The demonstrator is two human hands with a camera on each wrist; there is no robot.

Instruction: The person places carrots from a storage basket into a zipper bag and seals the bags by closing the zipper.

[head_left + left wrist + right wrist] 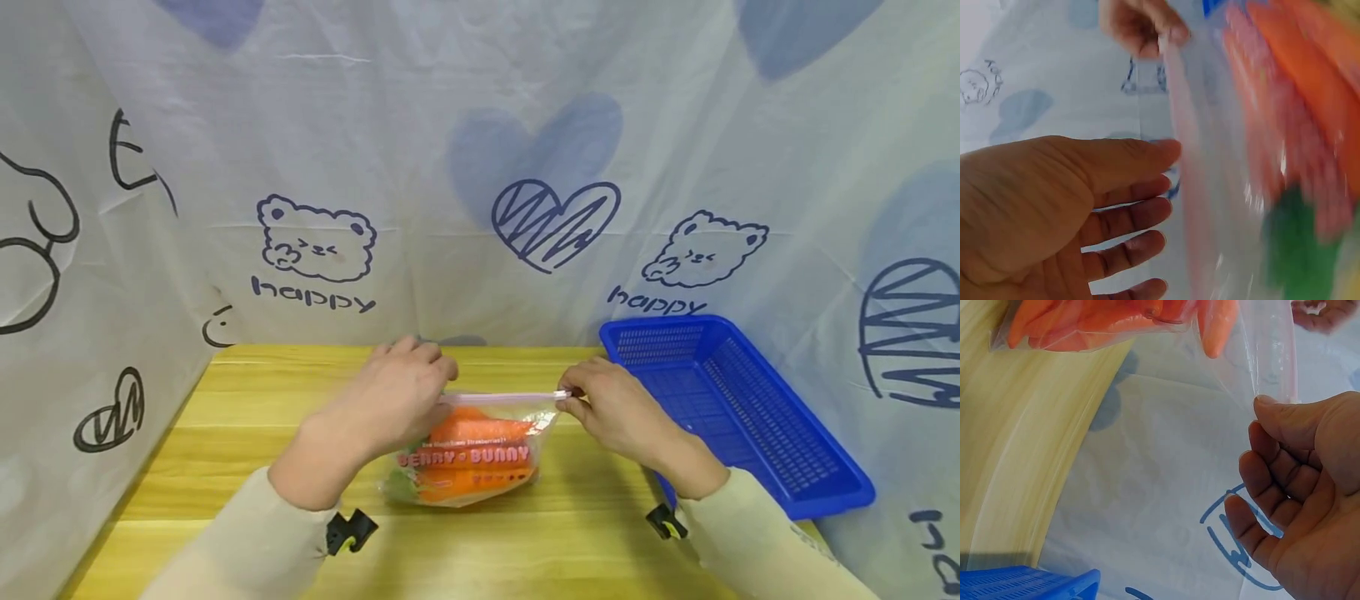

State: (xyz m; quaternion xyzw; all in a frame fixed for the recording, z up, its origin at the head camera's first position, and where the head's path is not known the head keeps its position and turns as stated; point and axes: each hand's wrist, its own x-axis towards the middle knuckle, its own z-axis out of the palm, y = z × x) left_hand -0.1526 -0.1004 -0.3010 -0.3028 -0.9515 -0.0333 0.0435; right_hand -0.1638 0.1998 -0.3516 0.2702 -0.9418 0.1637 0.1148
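Note:
A clear zip bag (477, 468) with pink "Berry Bunny" lettering sits upright on the table in the head view. Inside are orange carrots (487, 430), with something green (1300, 244) at their left end. My right hand (611, 408) pinches the right end of the bag's pink zip strip (517, 399), at the white slider, between thumb and bent forefinger. Over the bag's left end is my left hand (397, 392). In the left wrist view its fingers (1129, 250) are spread and relaxed beside the strip, the thumb tip right at it.
A blue perforated plastic basket (757, 400) stands at the right of the yellow wood-grain table (247, 433). White cloth (420, 167) printed with hearts and bears hangs behind and at both sides. Each sleeve has a small black clip (351, 532) at the wrist.

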